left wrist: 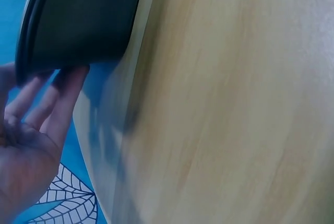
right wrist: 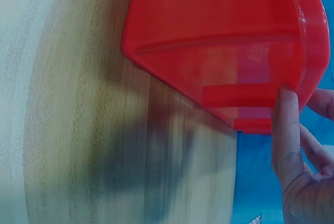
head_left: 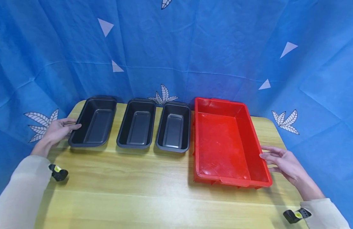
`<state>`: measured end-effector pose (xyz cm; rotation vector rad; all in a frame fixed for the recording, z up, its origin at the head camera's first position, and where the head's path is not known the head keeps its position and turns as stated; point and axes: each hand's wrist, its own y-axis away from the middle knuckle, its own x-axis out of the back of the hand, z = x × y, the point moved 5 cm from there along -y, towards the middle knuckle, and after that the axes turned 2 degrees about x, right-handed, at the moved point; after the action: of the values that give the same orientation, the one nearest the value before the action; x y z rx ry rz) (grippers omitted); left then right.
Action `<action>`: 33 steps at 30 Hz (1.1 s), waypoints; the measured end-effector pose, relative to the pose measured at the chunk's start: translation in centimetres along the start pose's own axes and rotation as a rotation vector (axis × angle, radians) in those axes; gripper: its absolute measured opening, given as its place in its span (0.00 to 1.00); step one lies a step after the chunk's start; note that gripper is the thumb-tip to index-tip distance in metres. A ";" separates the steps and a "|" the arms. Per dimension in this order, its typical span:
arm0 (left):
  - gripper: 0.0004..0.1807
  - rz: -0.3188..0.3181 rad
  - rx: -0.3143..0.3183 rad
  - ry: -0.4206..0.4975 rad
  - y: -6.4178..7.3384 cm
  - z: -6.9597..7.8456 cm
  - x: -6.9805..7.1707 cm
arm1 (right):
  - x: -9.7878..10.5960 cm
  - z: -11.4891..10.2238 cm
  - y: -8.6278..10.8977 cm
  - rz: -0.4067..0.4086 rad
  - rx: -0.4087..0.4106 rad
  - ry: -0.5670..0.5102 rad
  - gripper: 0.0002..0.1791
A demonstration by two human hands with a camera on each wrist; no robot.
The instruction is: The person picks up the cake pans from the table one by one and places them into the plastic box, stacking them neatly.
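Observation:
At the table's left end, my left hand [head_left: 59, 129] grips the outer rim of a dark loaf pan [head_left: 100, 127], the leftmost of three. The left wrist view has its fingers [left wrist: 65, 96] against the outer wall of that pan [left wrist: 86, 23], below the rim. On the other side, my right hand [head_left: 286, 163] holds the right rim of a red plastic tray [head_left: 225, 146], thumb over the edge. Seen from the right wrist, a finger [right wrist: 287, 135] touches the outer side of the tray [right wrist: 214, 4], under its lip. The tray and pans hold nothing.
Two more loaf pans, the middle one [head_left: 138, 127] and the right one [head_left: 173, 128], stand between the held pan and the tray. All sit along the back of a wooden table [head_left: 122, 187]. A blue patterned curtain [head_left: 176, 41] hangs behind and beside it.

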<state>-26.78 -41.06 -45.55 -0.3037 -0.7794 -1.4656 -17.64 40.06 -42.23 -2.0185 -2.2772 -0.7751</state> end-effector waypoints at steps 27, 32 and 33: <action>0.39 -0.004 -0.030 0.093 2.0 1.6 -0.2 | 0.1 0.1 0.0 -0.019 -0.004 -0.022 0.14; 0.33 0.004 -0.039 0.162 2.4 2.4 0.0 | 0.1 -0.1 0.1 -0.019 -0.002 -0.035 0.15; 0.32 0.009 -0.045 0.171 2.5 2.6 0.0 | 0.1 -0.1 0.1 -0.019 -0.002 -0.036 0.15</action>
<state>-25.12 -39.10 -42.97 -0.2127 -0.6074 -1.4805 -17.58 40.10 -42.11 -2.0317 -2.3190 -0.7487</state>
